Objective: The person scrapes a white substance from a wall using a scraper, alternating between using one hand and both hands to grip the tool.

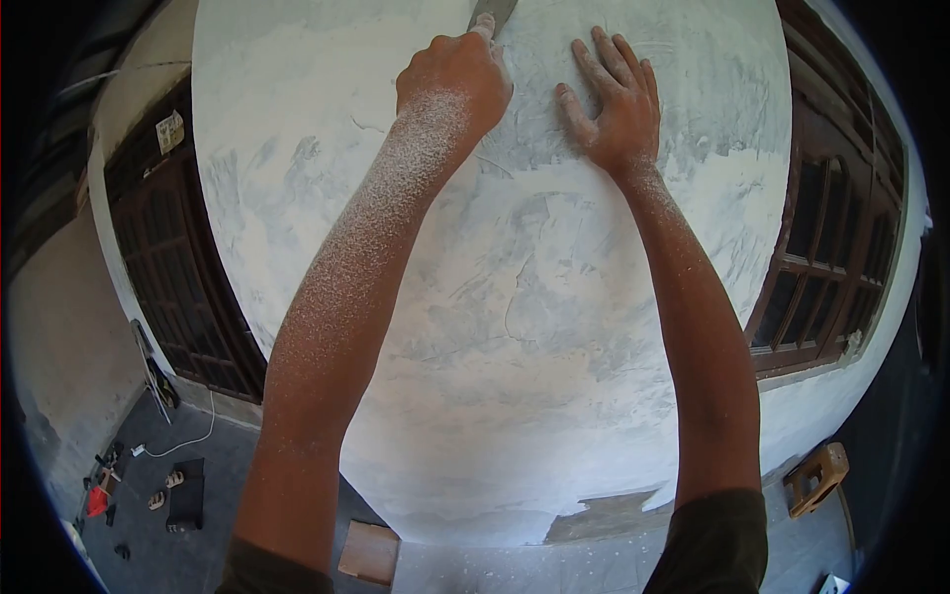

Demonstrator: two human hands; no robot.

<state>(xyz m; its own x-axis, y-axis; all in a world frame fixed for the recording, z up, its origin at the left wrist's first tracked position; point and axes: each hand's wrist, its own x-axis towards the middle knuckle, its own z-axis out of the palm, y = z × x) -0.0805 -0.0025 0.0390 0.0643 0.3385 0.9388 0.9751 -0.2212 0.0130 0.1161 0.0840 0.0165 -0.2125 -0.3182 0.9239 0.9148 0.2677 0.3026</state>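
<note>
My left hand (455,84) is closed around a putty knife (500,12) near the top edge of the view. Only part of its grey blade shows, and the handle is hidden in my fist. White dust coats the left forearm. Beside it, my right hand (618,109) lies with fingers spread against the wall (515,257), palm down, with white dust on the fingers. The wall surface is patchy white and grey, with smears and thin cracks.
Dark wooden windows (821,238) flank the wall on the right, and a dark wooden door (168,247) on the left. Below stand a wooden stool (817,479) and a brown box (369,552). Sandals (175,479), a red item (97,501) and a white cable (193,441) lie on the floor.
</note>
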